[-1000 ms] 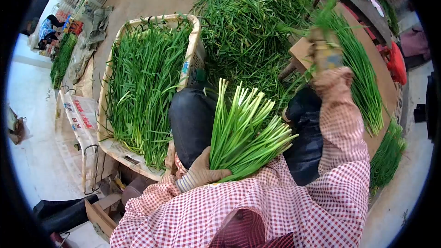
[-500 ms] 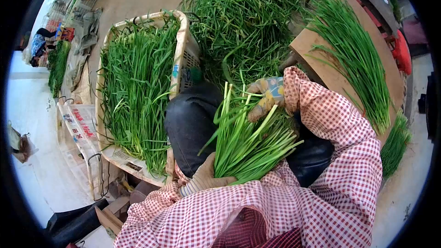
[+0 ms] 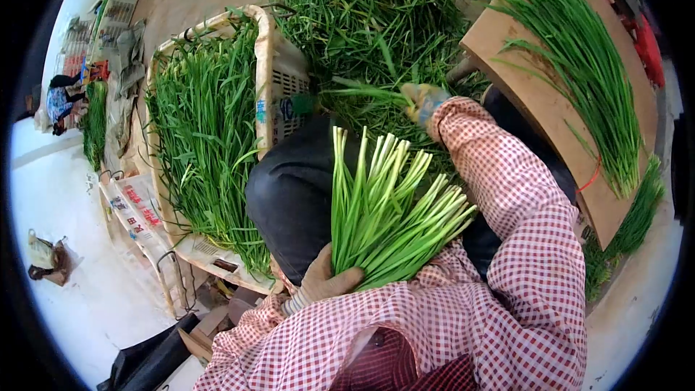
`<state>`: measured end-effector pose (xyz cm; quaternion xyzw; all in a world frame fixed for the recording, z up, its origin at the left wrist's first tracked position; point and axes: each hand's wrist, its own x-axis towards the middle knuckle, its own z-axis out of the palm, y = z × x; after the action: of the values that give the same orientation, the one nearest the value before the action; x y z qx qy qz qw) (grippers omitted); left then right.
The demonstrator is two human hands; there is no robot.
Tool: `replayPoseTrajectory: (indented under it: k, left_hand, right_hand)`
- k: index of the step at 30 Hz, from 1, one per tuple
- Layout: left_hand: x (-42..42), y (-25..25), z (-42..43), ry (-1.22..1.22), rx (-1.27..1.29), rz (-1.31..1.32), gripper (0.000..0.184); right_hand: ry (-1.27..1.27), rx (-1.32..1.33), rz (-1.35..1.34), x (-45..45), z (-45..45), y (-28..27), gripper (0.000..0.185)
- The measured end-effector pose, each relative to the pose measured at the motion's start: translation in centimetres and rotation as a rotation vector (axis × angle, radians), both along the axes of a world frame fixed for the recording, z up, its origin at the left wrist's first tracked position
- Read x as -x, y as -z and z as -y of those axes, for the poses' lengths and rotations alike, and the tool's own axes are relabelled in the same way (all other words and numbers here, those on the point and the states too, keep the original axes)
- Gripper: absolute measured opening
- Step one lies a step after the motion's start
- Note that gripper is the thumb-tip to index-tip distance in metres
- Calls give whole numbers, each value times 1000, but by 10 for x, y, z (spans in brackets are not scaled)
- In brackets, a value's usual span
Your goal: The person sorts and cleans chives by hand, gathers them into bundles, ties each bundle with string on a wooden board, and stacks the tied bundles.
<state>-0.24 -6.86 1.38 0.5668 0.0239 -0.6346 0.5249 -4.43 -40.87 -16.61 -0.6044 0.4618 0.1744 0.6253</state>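
My gloved left hand is closed around the lower end of a bunch of garlic chives. The bunch rests over my lap, its pale cut ends fanned out and pointing away from me. Further out, my right hand, in a patterned glove, pinches a few loose green chive leaves that stick out to the left. It is over the near edge of a big heap of loose leaves and apart from the bunch. The right fingertips are slightly blurred.
Left of my knee stands a cream plastic crate packed with chives. On the right, a brown board carries a long bundle of chives. More greens lie beyond it. Another person is at far left.
My right hand has moved up and away from the bunch, taking loose leaves out over the heap. The left hand still holds the bunch, whose pale ends now show more fully.
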Motion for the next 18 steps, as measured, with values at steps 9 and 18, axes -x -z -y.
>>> replayPoseTrajectory:
  k: [9, 18]
  left_hand:
    - [0, 6, -3, -207, -34, -191, 56]
    - [0, 3, -6, -166, 0, -153, 53]
  right_hand:
    - [6, -634, 208, 34, 10, -26, 81]
    - [109, 335, 107, -8, -13, -74, 33]
